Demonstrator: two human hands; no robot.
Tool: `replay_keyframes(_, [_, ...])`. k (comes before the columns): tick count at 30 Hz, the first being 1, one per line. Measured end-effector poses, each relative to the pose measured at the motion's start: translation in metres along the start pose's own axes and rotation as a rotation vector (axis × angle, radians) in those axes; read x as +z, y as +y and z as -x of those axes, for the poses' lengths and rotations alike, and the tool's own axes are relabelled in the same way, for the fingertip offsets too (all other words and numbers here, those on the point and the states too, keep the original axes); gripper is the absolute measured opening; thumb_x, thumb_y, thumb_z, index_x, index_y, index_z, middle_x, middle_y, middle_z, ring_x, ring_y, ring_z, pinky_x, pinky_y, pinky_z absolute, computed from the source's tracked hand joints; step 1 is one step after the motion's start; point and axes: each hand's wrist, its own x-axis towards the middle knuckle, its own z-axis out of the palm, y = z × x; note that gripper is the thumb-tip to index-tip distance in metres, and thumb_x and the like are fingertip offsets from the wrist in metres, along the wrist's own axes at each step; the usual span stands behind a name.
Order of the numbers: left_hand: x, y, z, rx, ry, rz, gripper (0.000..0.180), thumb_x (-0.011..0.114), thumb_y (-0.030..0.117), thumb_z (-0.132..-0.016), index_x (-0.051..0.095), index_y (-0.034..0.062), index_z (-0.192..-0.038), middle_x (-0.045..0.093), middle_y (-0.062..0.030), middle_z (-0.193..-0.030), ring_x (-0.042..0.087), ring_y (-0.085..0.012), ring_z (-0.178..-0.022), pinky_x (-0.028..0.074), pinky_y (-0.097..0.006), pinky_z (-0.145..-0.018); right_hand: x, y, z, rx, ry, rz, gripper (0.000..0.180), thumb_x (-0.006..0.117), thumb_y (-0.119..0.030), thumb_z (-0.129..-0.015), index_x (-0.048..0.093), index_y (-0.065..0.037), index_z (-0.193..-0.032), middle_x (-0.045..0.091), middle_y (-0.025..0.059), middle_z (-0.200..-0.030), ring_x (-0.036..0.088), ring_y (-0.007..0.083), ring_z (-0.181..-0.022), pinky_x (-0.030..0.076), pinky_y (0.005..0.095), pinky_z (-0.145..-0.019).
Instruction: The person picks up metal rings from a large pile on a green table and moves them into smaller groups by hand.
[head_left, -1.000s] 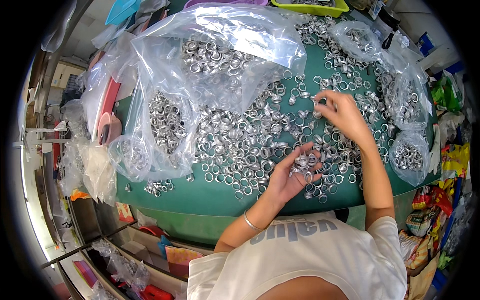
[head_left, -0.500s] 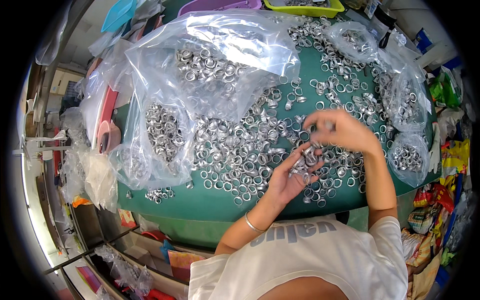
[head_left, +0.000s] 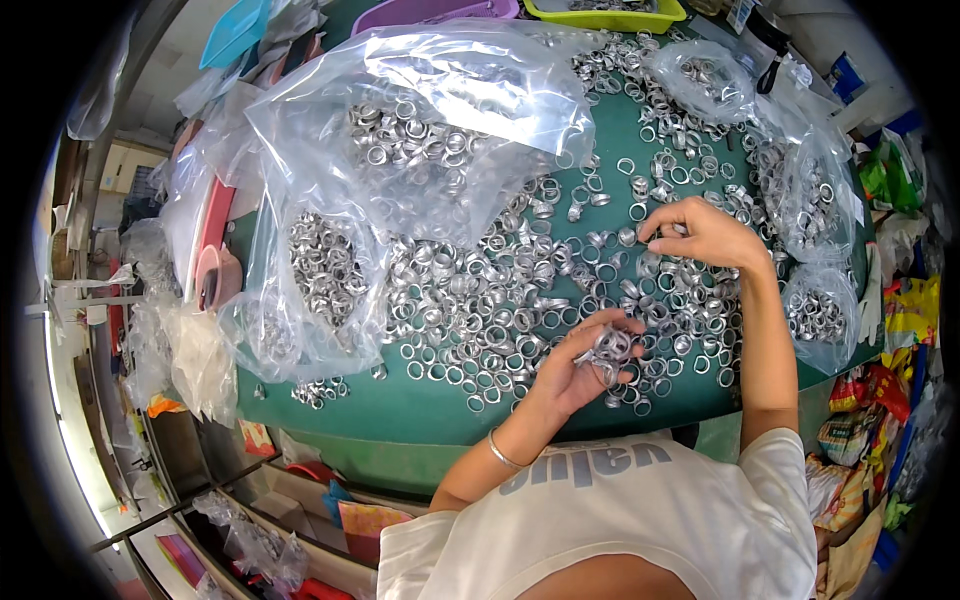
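Note:
My left hand (head_left: 578,372) is cupped palm up above the near side of the table. A small heap of silver metal rings (head_left: 610,350) lies in its palm, held by the curled fingers. Farther right, my right hand (head_left: 705,235) hovers over the loose metal rings (head_left: 690,290), back upward, its fingers bent and the tips close together. What sits between those fingertips, if anything, is too small to tell. More loose rings (head_left: 480,300) spread across the table to the left of my left hand.
Clear plastic bags of rings lie left (head_left: 330,270) and right (head_left: 815,315) on the green tabletop (head_left: 330,410). A yellow-green basket (head_left: 610,18) and purple basket (head_left: 430,10) stand at the back. A pink tape dispenser (head_left: 215,275) is at the left edge.
My right hand has moved away from my left hand, up and to the right over the loose rings. My left hand has shifted slightly left and nearer, still holding its rings.

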Motion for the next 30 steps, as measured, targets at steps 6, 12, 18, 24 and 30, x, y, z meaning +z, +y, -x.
replay_keyframes(6, [0.005,-0.003,0.002,-0.022,-0.125,-0.081,0.038,0.061,0.032,-0.087,0.053,0.0069,-0.115,0.051,-0.0157,-0.114,0.056,-0.0302,-0.101,0.057,-0.04,-0.071,0.003,0.013,-0.02,0.05,0.463,0.251,0.021,0.068,-0.01,-0.075,0.065,-0.002,-0.094,0.056,0.0135,-0.067,0.055,0.0271,-0.063,0.044,0.039,-0.063])
replay_keyframes(12, [-0.004,-0.005,0.002,-0.057,-0.173,-0.067,0.035,0.061,0.031,-0.087,0.054,0.0051,-0.11,0.051,-0.0179,-0.119,0.055,-0.0319,-0.107,0.057,-0.043,-0.075,0.007,0.027,-0.025,-0.027,0.444,0.318,0.013,0.069,-0.009,-0.075,0.063,-0.001,-0.083,0.055,0.0104,-0.07,0.053,0.0235,-0.065,0.042,0.0359,-0.06])
replay_keyframes(18, [0.009,-0.004,-0.002,-0.025,0.051,-0.017,0.036,0.05,0.029,-0.092,0.052,0.0074,-0.121,0.042,-0.0198,-0.135,0.047,-0.0378,-0.121,0.052,-0.049,-0.087,0.015,-0.049,0.032,-0.162,0.008,-0.091,0.014,0.071,-0.008,-0.073,0.065,-0.002,-0.084,0.052,0.003,-0.068,0.048,0.0142,-0.062,0.039,0.0295,-0.056])
replay_keyframes(24, [0.015,-0.004,-0.006,0.015,-0.004,0.079,0.049,0.044,0.035,-0.095,0.038,0.0065,-0.134,0.048,-0.0165,-0.129,0.049,-0.0316,-0.119,0.048,-0.05,-0.091,0.039,-0.057,0.046,-0.288,-0.082,-0.086,0.021,0.072,-0.008,-0.071,0.067,-0.004,-0.09,0.054,0.0041,-0.07,0.053,0.0175,-0.067,0.042,0.0308,-0.059])
replay_keyframes(30, [-0.008,-0.009,-0.001,0.038,-0.024,0.085,0.037,0.053,0.035,-0.092,0.056,0.0054,-0.115,0.053,-0.0185,-0.121,0.056,-0.0338,-0.106,0.052,-0.05,-0.085,0.048,-0.048,0.054,-0.021,0.189,-0.34,0.014,0.063,-0.003,-0.081,0.064,-0.004,-0.094,0.049,-0.001,-0.073,0.042,0.0079,-0.068,0.036,0.0236,-0.062])
